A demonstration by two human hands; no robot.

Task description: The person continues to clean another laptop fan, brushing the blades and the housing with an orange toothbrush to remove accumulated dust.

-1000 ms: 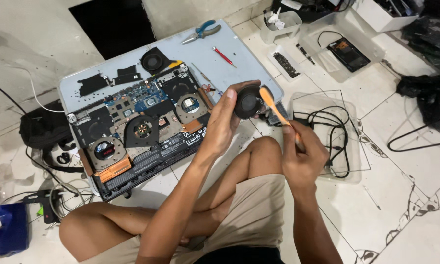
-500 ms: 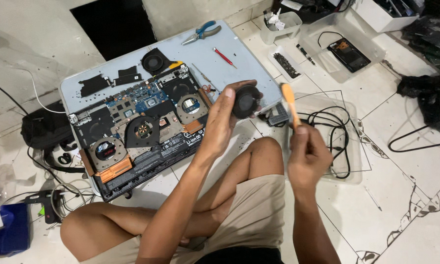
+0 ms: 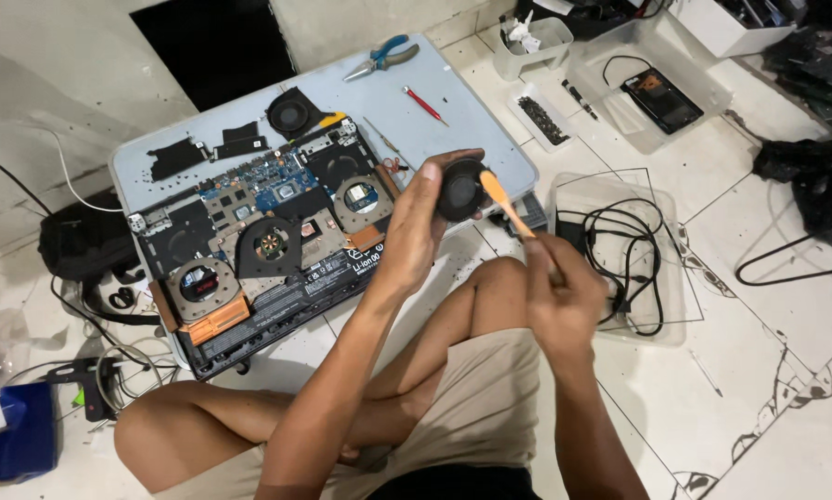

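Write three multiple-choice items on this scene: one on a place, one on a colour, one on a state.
1. Where do the blue-handled pliers lie?
A. On the pale grey board, beyond the opened laptop
B. In the clear plastic tub with the cables
C. On the person's knee

2. What colour is the tip of the brush-like tool in the right hand?
A. Green
B. Orange
C. White

3. In what state is the opened black laptop?
A. Shut, with its lid down
B. Bottom cover off, boards and fans bare
C. Wrapped in a bag

Answers:
1 A: the pliers rest near the board's far edge.
2 B: the tip against the round black fan, which the left hand holds, shows orange.
3 B: blue circuit board, fans and battery lie uncovered.
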